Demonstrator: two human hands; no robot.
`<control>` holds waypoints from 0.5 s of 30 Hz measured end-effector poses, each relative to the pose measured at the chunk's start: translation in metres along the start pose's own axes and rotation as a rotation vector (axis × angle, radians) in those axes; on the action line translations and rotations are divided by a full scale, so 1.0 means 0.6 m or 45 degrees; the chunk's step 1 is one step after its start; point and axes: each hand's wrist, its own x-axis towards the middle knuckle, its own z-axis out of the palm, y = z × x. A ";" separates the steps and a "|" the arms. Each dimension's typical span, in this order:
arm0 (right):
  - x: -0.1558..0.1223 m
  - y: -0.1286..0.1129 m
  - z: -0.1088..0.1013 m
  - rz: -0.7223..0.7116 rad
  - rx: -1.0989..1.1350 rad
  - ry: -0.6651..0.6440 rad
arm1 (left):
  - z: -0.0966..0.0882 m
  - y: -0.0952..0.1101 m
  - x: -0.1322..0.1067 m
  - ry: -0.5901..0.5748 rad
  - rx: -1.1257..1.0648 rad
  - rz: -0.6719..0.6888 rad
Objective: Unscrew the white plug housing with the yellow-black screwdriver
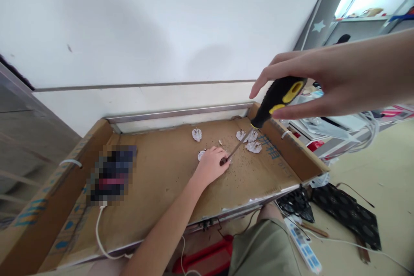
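My right hand (326, 79) grips the black and yellow handle of a screwdriver (278, 99), held high at the right. Its metal shaft slants down and left to a tip beside my left hand (211, 164). My left hand rests on the cardboard sheet (161, 189), fingers curled over a small white plug part (201, 154) that it mostly hides. Three more white plug parts lie near the shaft: one (196, 134) toward the back, and two (252, 146) to the right of the tip.
The cardboard lies in a metal-framed tray (177, 114) against a white wall. A blurred dark object (111, 174) with a white cable (98, 233) sits at left. On the floor at right lie a power strip (302, 243), black fan grilles (346, 211) and cables. My knee (258, 246) is below.
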 end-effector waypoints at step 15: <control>0.015 -0.018 0.004 -0.182 -0.046 0.151 | 0.004 -0.001 0.001 0.006 0.031 -0.002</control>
